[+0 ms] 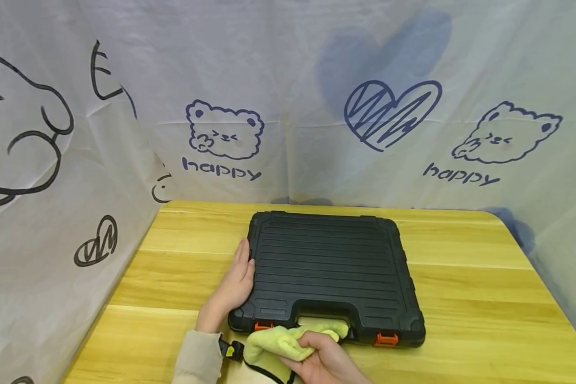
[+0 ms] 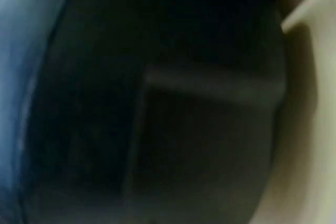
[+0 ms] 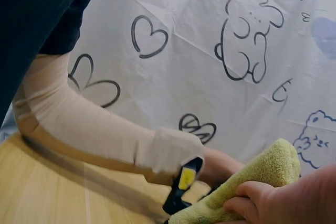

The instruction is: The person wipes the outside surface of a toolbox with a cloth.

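A black plastic carrying case [image 1: 326,256] with a ribbed lid lies on the table, its handle and orange latches [image 1: 386,340] facing the person. Against the case's left side rests my left hand [image 1: 234,280], fingers extended along the edge. My right hand [image 1: 324,358] grips a folded yellow-green cloth [image 1: 271,341] at the front, by the handle and left latch. The right wrist view shows the same fuzzy cloth [image 3: 268,169] with fingers curled over it. Dark, blurred case surface [image 2: 199,145] fills much of the left wrist view.
The wood-grain table [image 1: 475,288] extends to both sides of the case. White sheets [image 1: 307,149] with drawn hearts and bears hang behind and beside it. A beige sleeve [image 3: 115,135] covers the left forearm, with a black strap [image 3: 184,182] at the wrist.
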{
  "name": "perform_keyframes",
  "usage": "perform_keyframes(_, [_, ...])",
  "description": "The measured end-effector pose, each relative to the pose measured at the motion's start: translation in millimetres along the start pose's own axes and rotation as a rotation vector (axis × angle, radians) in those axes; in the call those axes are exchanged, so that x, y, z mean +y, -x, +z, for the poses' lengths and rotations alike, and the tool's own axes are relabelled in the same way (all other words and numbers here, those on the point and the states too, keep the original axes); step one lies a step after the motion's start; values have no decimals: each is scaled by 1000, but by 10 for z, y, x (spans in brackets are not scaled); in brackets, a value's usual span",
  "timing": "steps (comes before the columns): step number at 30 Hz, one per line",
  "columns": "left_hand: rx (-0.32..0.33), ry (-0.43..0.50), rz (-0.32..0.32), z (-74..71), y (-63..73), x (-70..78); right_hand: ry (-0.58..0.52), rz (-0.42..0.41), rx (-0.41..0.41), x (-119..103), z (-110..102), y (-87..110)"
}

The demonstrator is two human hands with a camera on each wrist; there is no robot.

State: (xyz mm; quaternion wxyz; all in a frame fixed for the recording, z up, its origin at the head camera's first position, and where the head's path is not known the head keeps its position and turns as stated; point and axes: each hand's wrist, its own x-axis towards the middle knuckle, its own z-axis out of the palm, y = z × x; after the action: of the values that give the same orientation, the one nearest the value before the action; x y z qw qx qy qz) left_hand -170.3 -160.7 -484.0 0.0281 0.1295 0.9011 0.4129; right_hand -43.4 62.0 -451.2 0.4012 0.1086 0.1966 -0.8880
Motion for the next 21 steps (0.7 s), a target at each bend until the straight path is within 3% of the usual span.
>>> perform_keyframes(14, [2,2,20,-8,11,11,-57,36,44,201,252,-277])
perform_keyframes(21, [6,2,36,-3,18,19,-84,52,41,169,253,-261])
